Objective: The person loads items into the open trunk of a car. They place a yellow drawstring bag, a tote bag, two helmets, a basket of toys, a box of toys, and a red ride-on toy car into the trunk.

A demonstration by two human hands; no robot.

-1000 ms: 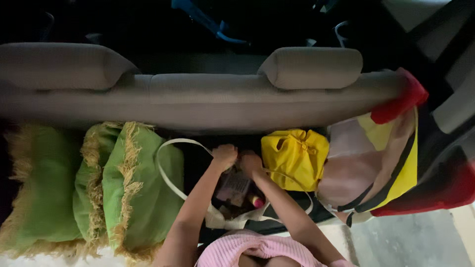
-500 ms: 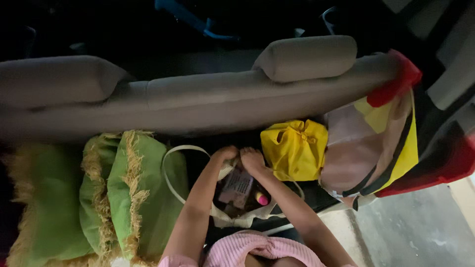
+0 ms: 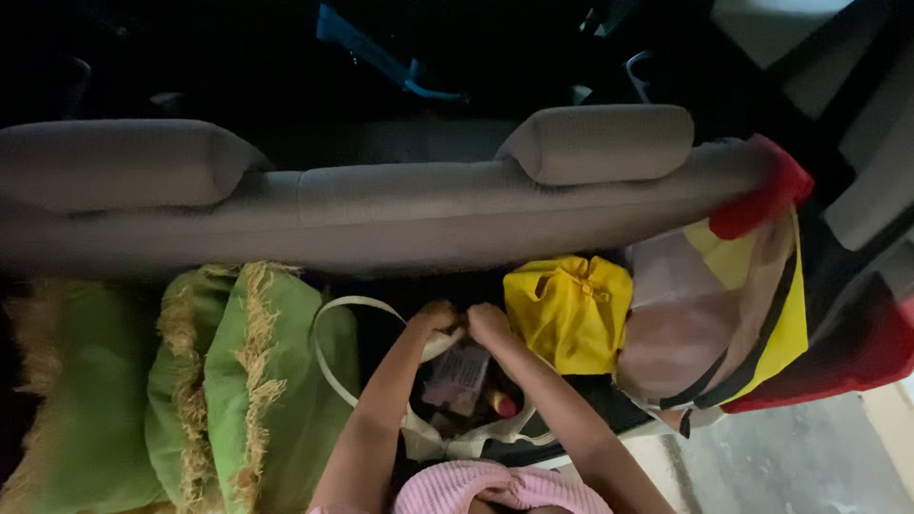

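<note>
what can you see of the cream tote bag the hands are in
The tote bag looks like soft, pale cream cloth and sits slumped open in a car boot, behind the grey seat back. One long strap loops out to the left over the green fringed cushions. Both hands, left hand and right hand, grip its far rim, close together. Inside are a printed packet and something with a pink cap. A yellow bag sits right beside it.

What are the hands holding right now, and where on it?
Both the left hand and the right hand grip the far top edge of the cream tote bag, close together, with the fingers curled over the rim.
</note>
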